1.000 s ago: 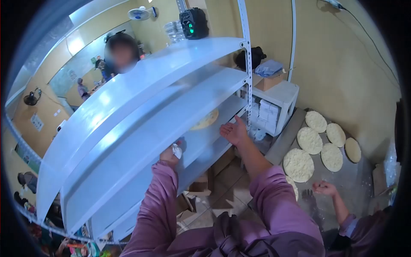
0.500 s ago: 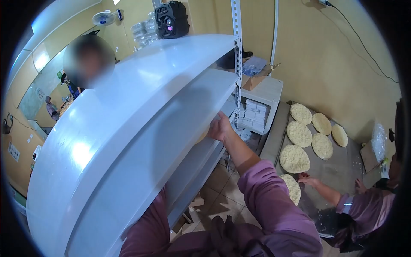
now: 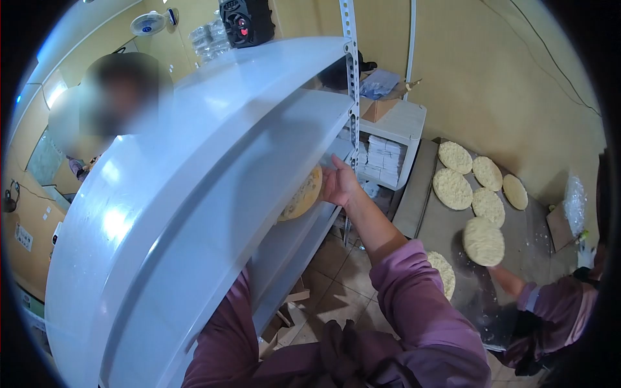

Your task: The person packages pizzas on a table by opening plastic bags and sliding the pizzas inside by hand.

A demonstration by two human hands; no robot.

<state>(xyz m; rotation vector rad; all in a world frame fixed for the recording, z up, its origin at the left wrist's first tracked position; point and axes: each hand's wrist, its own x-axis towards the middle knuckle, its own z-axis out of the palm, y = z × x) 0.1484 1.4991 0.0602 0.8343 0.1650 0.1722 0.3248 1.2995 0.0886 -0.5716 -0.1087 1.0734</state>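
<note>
My right hand (image 3: 339,183) is at the edge of a white shelf, its thumb raised and its fingers against the rim of a round flat bread (image 3: 304,195). The bread is pale yellow with darker patches on its face. It is tilted and partly hidden by the shelf (image 3: 259,155) above it. My left sleeve (image 3: 228,326) runs in under the same shelf, which hides my left hand.
To the right, several round crumbly pale breads (image 3: 453,189) lie on a grey metal table (image 3: 414,207). A co-worker's hand (image 3: 506,279) holds one bread (image 3: 484,241) up. A perforated white post (image 3: 352,84) and a side stand (image 3: 404,129) with stacked white papers are behind my hand.
My right hand has turned, and more of the round bread now shows below the shelf edge. The co-worker has lifted one bread from the metal table and moved it right.
</note>
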